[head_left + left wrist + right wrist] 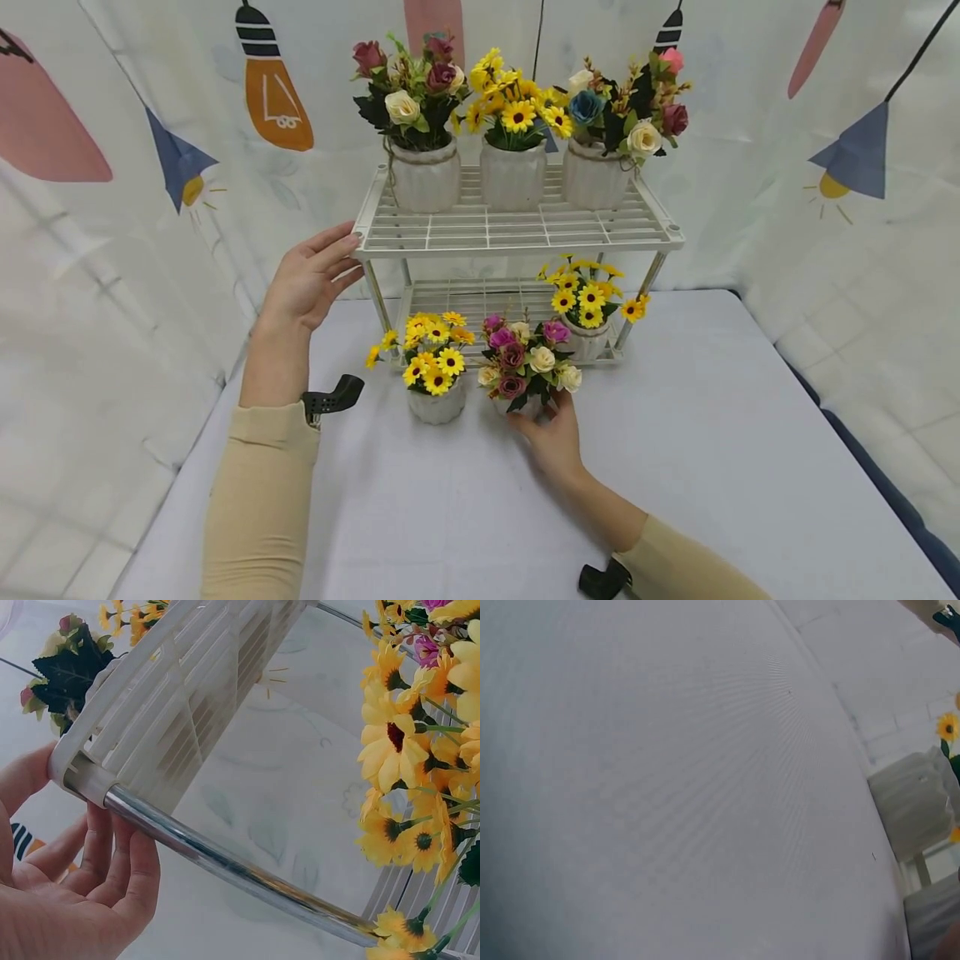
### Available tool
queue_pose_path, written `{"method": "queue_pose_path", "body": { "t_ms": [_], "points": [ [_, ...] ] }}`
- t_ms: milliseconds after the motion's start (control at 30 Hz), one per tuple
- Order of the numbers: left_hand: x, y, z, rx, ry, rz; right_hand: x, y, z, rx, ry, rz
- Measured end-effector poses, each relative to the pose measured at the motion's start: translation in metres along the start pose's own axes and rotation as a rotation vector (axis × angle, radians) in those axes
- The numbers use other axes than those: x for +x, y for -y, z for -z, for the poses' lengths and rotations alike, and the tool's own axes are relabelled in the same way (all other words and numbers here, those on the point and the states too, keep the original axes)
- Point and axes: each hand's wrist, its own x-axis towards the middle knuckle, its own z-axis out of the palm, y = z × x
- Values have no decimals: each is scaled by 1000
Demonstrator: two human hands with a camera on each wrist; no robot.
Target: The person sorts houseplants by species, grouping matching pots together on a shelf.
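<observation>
At the upper left corner of a white two-tier wire rack [517, 237] is my left hand [309, 279]. In the left wrist view its thumb and curled fingers hold that corner, by the top of a chrome post [225, 859]. My right hand [557, 440] grips the whitish pot of purple and cream roses [527, 358], low in front of the rack. Most of that pot is hidden by blooms and fingers. Left of it stands a pot of yellow daisies [437, 407]. The right wrist view shows mainly tablecloth, with a pot [915, 802] at its edge.
On the top shelf stand a rose pot [426, 177], a yellow daisy pot [513, 175] and a mixed rose pot [595, 177]. Another yellow daisy pot [587, 340] sits on the lower shelf's right side. A white cloth [712, 433] covers the table; a patterned curtain [300, 192] hangs behind.
</observation>
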Motion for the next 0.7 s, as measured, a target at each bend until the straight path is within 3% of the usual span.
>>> {"method": "queue_pose_path", "body": {
  "t_ms": [500, 700],
  "points": [
    [1, -1, 0, -10, 7, -3, 5, 2, -4, -43, -74, 59],
    [1, -1, 1, -6, 4, 2, 5, 4, -3, -39, -89, 34]
  ]
}}
